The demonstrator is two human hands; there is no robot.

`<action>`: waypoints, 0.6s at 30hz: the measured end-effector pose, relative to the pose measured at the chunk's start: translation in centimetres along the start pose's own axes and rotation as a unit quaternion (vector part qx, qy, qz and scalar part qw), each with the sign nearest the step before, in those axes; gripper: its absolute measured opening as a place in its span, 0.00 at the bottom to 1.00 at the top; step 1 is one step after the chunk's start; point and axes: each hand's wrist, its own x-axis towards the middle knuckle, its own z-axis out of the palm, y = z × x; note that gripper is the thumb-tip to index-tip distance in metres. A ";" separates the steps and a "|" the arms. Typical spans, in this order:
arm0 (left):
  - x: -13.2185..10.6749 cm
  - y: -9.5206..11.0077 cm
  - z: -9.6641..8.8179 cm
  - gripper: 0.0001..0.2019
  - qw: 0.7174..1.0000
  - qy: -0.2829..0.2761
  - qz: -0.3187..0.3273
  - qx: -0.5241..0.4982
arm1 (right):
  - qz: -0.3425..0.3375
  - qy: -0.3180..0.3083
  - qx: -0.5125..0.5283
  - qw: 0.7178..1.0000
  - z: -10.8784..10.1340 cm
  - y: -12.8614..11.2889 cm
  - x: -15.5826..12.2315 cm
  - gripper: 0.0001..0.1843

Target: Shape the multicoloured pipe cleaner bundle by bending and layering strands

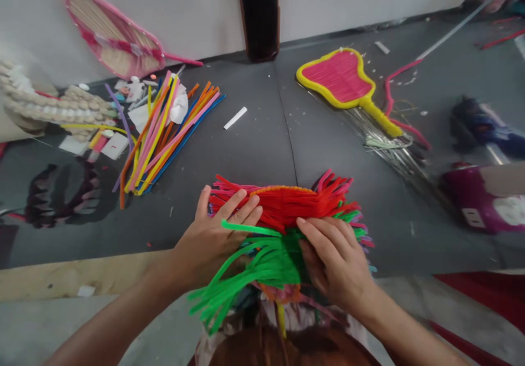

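Dark grey desk [254, 152] fills most of the view. Biggest thing on it: a fuzzy multicolour piece at the near edge, right in front of the person, made of a red layer [283, 207] and green strips [270, 267]. Red layer's long axis runs left to right, frayed ends both sides, orange trim along its far edge. Green strips sit on the near side of the red, fanning out to the lower left, loose ends hanging past the desk edge.

Next: pink-rimmed fan shape [115, 38] leaning on the wall, far left; loose bundle of coloured strips [159, 141], left of centre; yellow-rimmed paddle [336, 79], far right of centre, thin wires [381, 147] beside it.

Hands: left hand [223, 234] is on the red layer's left end, right hand [338, 251] at its near edge toward the right. Red lies just ahead of and between them, so neither is clearly nearer; green is between the two.

Left fingers spread, nearly straight, resting on the red; not clenched, thumb out of sight. One green strip crosses that hand. Right fingers bent, close together, tips where red meets green; can't tell if they pinch anything.

Smallest: white stick [235, 118], mid-desk, well apart from the hands.
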 end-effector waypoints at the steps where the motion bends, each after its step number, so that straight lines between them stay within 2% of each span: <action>1: 0.0 0.1 0.3 0.25 1.000 0.002 0.004 0.005 | -0.006 0.007 0.002 1.000 -0.2 0.0 0.0 0.27; 5: 0.2 0.4 1.4 0.23 0.999 0.044 -0.016 0.018 | -0.005 -0.008 0.021 1.000 -2.8 -0.3 0.6 0.23; 8: 0.0 0.5 1.7 0.25 0.999 0.041 -0.030 -0.003 | -0.012 -0.053 -0.010 0.998 -5.8 -0.8 2.1 0.19; 10: -0.2 0.5 1.8 0.28 0.999 0.043 -0.024 -0.018 | -0.038 -0.073 -0.036 0.996 -6.8 -1.1 3.6 0.15; 13: -0.1 0.7 1.7 0.28 0.998 0.065 -0.018 -0.014 | -0.053 -0.138 -0.077 0.986 -5.9 -1.6 6.2 0.11; 16: 0.2 1.0 1.6 0.27 0.997 0.068 -0.025 -0.019 | 0.002 -0.259 -0.156 0.953 -3.6 -2.4 8.2 0.09; 18: 0.3 1.2 1.4 0.28 0.997 0.056 -0.029 -0.037 | 0.030 -0.302 -0.214 0.928 -2.3 -3.0 9.0 0.10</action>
